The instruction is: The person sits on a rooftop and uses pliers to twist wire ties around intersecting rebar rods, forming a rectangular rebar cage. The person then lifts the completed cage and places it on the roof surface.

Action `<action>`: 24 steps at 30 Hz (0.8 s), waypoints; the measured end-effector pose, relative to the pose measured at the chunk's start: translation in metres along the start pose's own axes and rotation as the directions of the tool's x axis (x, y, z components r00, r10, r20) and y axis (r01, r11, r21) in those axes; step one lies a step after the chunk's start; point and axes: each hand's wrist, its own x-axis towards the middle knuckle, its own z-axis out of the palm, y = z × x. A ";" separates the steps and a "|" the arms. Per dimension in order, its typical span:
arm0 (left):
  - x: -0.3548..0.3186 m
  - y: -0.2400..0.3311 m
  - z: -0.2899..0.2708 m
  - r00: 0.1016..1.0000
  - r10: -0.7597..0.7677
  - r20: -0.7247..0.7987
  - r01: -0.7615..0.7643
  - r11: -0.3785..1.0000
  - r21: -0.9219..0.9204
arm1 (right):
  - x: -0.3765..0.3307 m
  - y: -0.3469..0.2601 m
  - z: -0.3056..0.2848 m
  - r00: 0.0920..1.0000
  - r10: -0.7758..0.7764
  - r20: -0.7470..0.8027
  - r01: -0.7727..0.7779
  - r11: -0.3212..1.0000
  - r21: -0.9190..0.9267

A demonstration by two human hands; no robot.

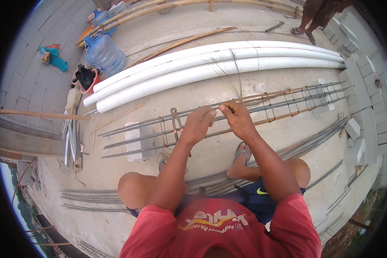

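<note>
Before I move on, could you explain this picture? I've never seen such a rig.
There's no machine: these are a person's bare hands, the left hand and the right hand. The view comes from a fisheye camera on the head, looking down, so straight edges bend. On the floor lie white pipes; nearer, a steel-bar frame rests on pale blocks, with pincers near the left hand. Both hands pinch over the frame; whatever they may hold is too small to make out.

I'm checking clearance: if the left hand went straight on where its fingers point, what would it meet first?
Ahead of the left hand, probably the right hand; it looks directly in line, though depth is unclear.
</note>
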 end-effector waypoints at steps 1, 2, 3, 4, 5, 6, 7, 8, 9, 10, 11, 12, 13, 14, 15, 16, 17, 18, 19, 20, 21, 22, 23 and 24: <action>-0.001 0.004 0.001 1.000 0.019 -0.008 -0.019 0.999 0.028 | 0.000 0.002 -0.001 0.999 -0.034 -0.001 0.034 0.999 -0.014; -0.006 0.011 0.000 0.999 0.033 -0.021 -0.032 0.998 0.060 | -0.002 0.004 -0.004 0.998 -0.067 0.006 0.067 0.997 -0.023; -0.007 0.018 0.000 0.998 0.051 -0.038 -0.047 0.994 0.095 | -0.005 0.003 -0.008 0.995 -0.097 0.000 0.097 0.995 -0.037; -0.006 0.025 0.002 0.995 0.102 -0.007 -0.099 0.981 0.167 | -0.008 0.003 -0.013 0.992 -0.127 -0.004 0.127 0.991 -0.052; -0.009 0.029 -0.001 0.990 0.140 0.011 -0.139 0.960 0.245 | -0.010 -0.001 -0.013 0.987 -0.160 0.010 0.160 0.986 -0.056; -0.010 0.032 -0.003 0.984 0.176 0.031 -0.177 0.931 0.319 | -0.011 -0.005 -0.016 0.992 -0.119 0.033 0.122 0.984 -0.130; -0.008 0.034 -0.002 0.973 0.224 0.048 -0.225 0.896 0.382 | -0.013 -0.011 -0.021 0.996 -0.076 0.054 0.086 0.975 -0.206; -0.009 0.031 -0.003 0.963 0.262 0.061 -0.261 0.855 0.447 | -0.015 -0.018 -0.023 0.996 -0.031 0.081 0.052 0.960 -0.276; -0.009 0.030 -0.004 0.952 0.298 0.076 -0.294 0.809 0.509 | -0.017 -0.024 -0.025 0.995 -0.034 0.093 0.061 0.950 -0.308; -0.010 0.030 -0.005 0.952 0.291 0.092 -0.291 0.775 0.561 | -0.018 -0.030 -0.027 0.994 -0.037 0.106 0.071 0.938 -0.340; -0.011 0.033 -0.007 0.953 0.284 0.107 -0.288 0.736 0.612 | -0.022 -0.038 -0.030 0.992 -0.041 0.118 0.082 0.925 -0.370; -0.013 0.034 -0.012 0.957 0.267 0.114 -0.273 0.695 0.665 | -0.025 -0.044 -0.029 0.984 -0.032 0.178 0.100 0.915 -0.392; -0.012 0.036 -0.015 0.965 0.241 0.105 -0.243 0.667 0.704 | -0.027 -0.049 -0.029 0.971 -0.022 0.238 0.122 0.903 -0.412; -0.009 0.038 -0.018 0.973 0.211 0.094 -0.210 0.639 0.740 | -0.031 -0.053 -0.027 0.954 -0.007 0.299 0.142 0.891 -0.432; -0.011 0.038 -0.020 0.980 0.181 0.084 -0.179 0.608 0.774 | -0.034 -0.056 -0.025 0.946 -0.004 0.324 0.146 0.898 -0.415; -0.017 0.040 -0.023 0.966 0.254 0.054 -0.204 0.612 0.764 | -0.037 -0.062 -0.023 0.942 0.011 0.336 0.136 0.902 -0.409; -0.021 0.045 -0.023 0.942 0.335 0.030 -0.242 0.612 0.753 | -0.040 -0.069 -0.026 0.941 0.025 0.337 0.123 0.904 -0.409; -0.026 0.050 -0.027 0.910 0.414 0.006 -0.281 0.608 0.743 | -0.041 -0.071 -0.028 0.940 0.039 0.338 0.109 0.906 -0.409; -0.031 0.056 -0.035 0.943 0.325 0.072 -0.290 0.696 0.657 | -0.041 -0.063 -0.027 0.949 0.024 0.314 0.085 0.940 -0.330; -0.034 0.062 -0.042 0.958 0.244 0.151 -0.287 0.780 0.557 | -0.042 -0.062 -0.028 0.953 0.002 0.303 0.099 0.943 -0.318; -0.036 0.064 -0.048 0.956 0.172 0.239 -0.266 0.853 0.450 | -0.042 -0.062 -0.029 0.957 -0.019 0.291 0.111 0.946 -0.305; -0.038 0.060 -0.052 0.958 0.135 0.254 -0.221 0.911 0.348 | -0.043 -0.061 -0.029 0.960 -0.039 0.277 0.123 0.948 -0.293; -0.039 0.055 -0.054 0.958 0.101 0.270 -0.168 0.956 0.240 | -0.044 -0.061 -0.028 0.963 -0.053 0.263 0.136 0.941 -0.310; -0.040 0.050 -0.056 0.955 0.069 0.290 -0.111 0.985 0.129 | -0.044 -0.061 -0.026 0.967 -0.066 0.248 0.147 0.933 -0.327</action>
